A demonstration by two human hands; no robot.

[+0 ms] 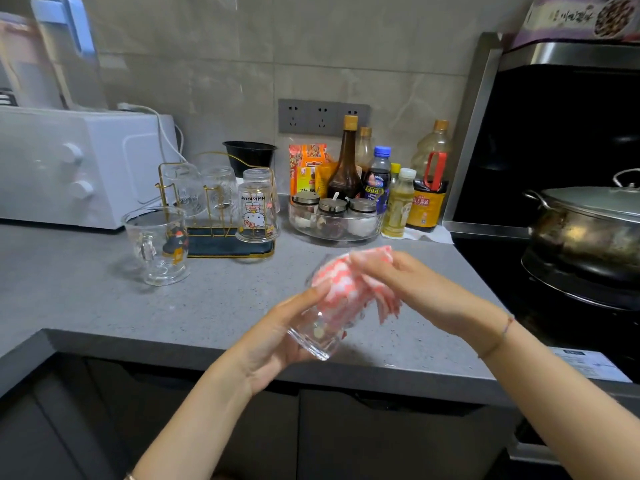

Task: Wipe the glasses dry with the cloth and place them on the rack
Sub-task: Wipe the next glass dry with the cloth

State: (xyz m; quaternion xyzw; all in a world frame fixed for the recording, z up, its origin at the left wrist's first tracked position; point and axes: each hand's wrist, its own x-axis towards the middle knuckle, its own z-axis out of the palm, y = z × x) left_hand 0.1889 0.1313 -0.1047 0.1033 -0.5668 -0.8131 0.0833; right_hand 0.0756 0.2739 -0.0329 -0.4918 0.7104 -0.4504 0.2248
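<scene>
The counter (104, 306) shows its front edge nearest, with bare grey surface open to the left and ahead. Above it, the left hand (277, 341) curls round the base of a tilted glass (318, 337). The right hand (415, 289) pinches a red-and-white cloth (346, 285) pushed into the glass's mouth (part of it drapes outside). Farther back, one glass mug (157, 244) stands upright just left of the rack (221, 244), which holds four upturned glasses. One lidded pot (588, 223) sits at the right.
</scene>
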